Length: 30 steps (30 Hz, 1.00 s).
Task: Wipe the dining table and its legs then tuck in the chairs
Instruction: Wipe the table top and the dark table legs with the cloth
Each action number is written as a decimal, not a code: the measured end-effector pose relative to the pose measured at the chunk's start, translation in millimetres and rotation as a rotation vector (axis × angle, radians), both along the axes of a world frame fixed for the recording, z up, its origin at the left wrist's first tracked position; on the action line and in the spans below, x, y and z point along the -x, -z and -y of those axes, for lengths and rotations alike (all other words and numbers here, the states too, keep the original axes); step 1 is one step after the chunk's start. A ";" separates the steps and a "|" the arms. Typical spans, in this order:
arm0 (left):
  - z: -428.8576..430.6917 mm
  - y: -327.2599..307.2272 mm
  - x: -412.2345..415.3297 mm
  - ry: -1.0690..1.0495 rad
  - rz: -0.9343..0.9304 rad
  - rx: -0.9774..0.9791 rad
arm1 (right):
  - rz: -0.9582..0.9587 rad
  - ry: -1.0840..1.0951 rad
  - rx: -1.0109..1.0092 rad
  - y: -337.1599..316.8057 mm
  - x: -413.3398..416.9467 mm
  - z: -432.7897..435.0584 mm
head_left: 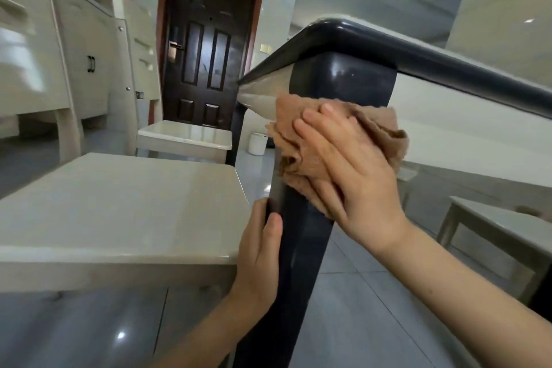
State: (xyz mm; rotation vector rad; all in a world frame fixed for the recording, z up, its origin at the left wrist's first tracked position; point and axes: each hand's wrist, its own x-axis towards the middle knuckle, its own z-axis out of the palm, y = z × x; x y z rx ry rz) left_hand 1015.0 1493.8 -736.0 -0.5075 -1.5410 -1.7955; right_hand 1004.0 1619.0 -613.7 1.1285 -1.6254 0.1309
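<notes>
**Cloth pressed to the corner leg**

While our right hand (355, 170) lies flat with its fingers spread, it presses a brown cloth (301, 140) against the dark table leg (301, 248) just under the corner of the dining table (448, 66). Nothing is pinched there: the palm and the fingers hold the cloth against the leg's face, and folds of it bulge out above the fingertips and to the far side of the hand, where it reaches the pale apron under the black rounded table edge.

Below that pressing hand, our left hand (260, 257) is wrapped around the near side of the same leg, thumb laid on its front face and the other fingers hidden behind it, so we cannot tell how tightly they close. The two hands sit near each other on the leg without touching.

Just beside the left hand, a pale chair seat (119, 206) stands pulled out from the table, its corner close to the leg. Beyond it is a second chair seat (185, 136), also out from under the top. To the outer side of the right forearm, another pale seat (495, 227) shows under the tabletop. Past the cloth stand a dark panelled door (206, 48) and a small white bin (257, 143) on the grey tiled floor (358, 308).
</notes>
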 end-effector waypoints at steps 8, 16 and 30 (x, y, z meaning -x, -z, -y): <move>5.6 -1.6 2.8 0.191 0.077 -0.088 | -0.164 0.112 -0.300 64.4 2.8 -30.1; 2.8 0.0 7.7 0.081 0.030 -0.022 | 0.218 -0.073 0.726 63.8 -7.1 43.1; 1.8 -1.0 3.2 0.066 0.056 -0.023 | 0.712 -0.255 1.177 136.3 -25.5 65.6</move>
